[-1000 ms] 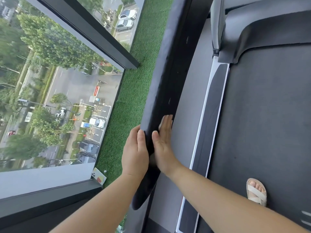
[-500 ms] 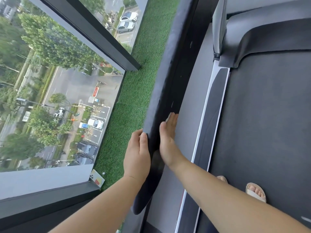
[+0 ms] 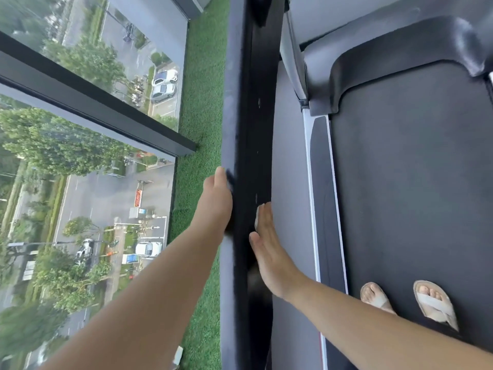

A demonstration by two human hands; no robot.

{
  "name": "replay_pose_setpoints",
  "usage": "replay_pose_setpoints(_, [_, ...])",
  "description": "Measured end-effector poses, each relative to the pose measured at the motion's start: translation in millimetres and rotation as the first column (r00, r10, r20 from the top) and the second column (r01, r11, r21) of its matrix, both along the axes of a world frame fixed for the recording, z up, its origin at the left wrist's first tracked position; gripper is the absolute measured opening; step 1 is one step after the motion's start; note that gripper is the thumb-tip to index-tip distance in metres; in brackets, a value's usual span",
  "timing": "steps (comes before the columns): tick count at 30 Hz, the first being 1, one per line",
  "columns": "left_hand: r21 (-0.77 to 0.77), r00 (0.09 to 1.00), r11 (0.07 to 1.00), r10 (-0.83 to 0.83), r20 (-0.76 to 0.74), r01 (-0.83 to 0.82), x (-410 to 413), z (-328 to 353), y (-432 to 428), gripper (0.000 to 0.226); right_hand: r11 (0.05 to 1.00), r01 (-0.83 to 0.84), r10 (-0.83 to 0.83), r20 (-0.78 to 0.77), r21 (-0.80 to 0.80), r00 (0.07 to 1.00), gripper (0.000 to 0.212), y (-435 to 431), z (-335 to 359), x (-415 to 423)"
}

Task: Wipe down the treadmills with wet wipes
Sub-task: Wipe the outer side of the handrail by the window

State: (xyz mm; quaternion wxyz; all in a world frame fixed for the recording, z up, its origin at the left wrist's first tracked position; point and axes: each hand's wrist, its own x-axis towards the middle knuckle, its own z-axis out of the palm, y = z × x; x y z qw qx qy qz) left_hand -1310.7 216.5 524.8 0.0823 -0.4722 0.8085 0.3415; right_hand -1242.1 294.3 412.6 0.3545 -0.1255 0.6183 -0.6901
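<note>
Handrail (image 3: 250,129) runs away from viewer, flanked by flat left hand (image 3: 217,201) and flat right hand (image 3: 266,249) pressing wet wipe (image 3: 257,217); turf (image 3: 200,116) left of handrail

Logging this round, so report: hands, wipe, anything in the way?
Left hand flat on the outer side of the handrail. Right hand flat, pressing the wet wipe on its inner side. Nothing on the rail ahead.
</note>
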Motion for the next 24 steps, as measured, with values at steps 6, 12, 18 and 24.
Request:
replay_pose_setpoints(6, [-0.134,0.992,0.991,0.002,-0.125,-0.019,-3.6,-17.0,7.3,0.051,0.999,0.025,-0.023,-0.057,0.027,0.998,0.061,-9.6,-3.1,-9.6])
replay_pose_setpoints(12, [-0.122,0.989,0.992,0.007,-0.147,-0.025,-4.6,-20.9,4.7,0.048,0.999,0.024,-0.025,-0.018,-0.032,1.0,0.058,-5.0,-15.7,-13.6])
replay_pose_setpoints(18, [-0.127,0.987,0.991,0.013,-0.161,-0.033,-5.1,-22.9,4.4,0.049,0.999,0.032,-0.034,-0.133,-0.02,0.991,0.069,-7.3,2.8,-8.5])
replay_pose_setpoints(24, [-0.126,0.987,0.991,0.017,-0.161,-0.037,-3.6,-22.7,4.6,0.049,0.999,0.024,-0.022,-0.041,0.037,0.999,0.059,-4.6,-2.8,-17.8])
